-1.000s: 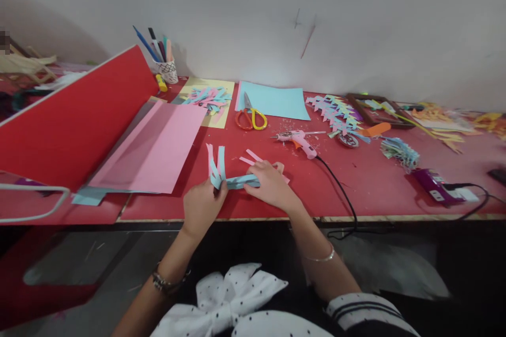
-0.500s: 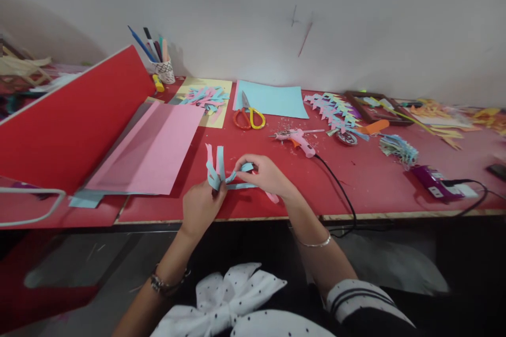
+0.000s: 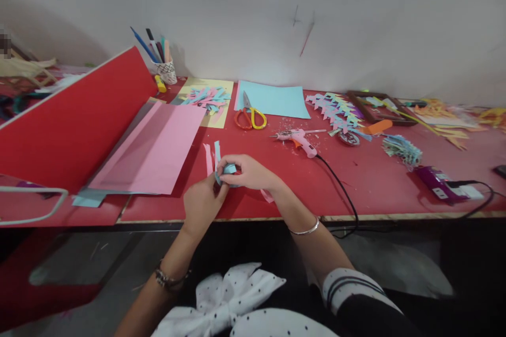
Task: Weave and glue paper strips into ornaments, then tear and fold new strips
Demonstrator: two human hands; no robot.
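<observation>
Blue and pink paper strips (image 3: 217, 151) are gathered between my two hands above the front of the red table. My left hand (image 3: 201, 200) is closed around their lower part, with strip ends standing up beyond the fingers. My right hand (image 3: 247, 171) pinches the blue strips close against the left fingertips. A pink strip end (image 3: 267, 196) pokes out below the right wrist. How the strips cross inside the fingers is hidden.
Beyond my hands lie scissors (image 3: 250, 113) and a pink glue gun (image 3: 298, 140) with a black cord. Pink paper sheets (image 3: 158, 147) lie left beside a leaning red board (image 3: 79, 121). Cut strips (image 3: 207, 98) and a paper braid (image 3: 334, 111) are further back.
My right hand has moved left, bringing the blue strips up to my left fingers. My left hand stays nearly in place.
</observation>
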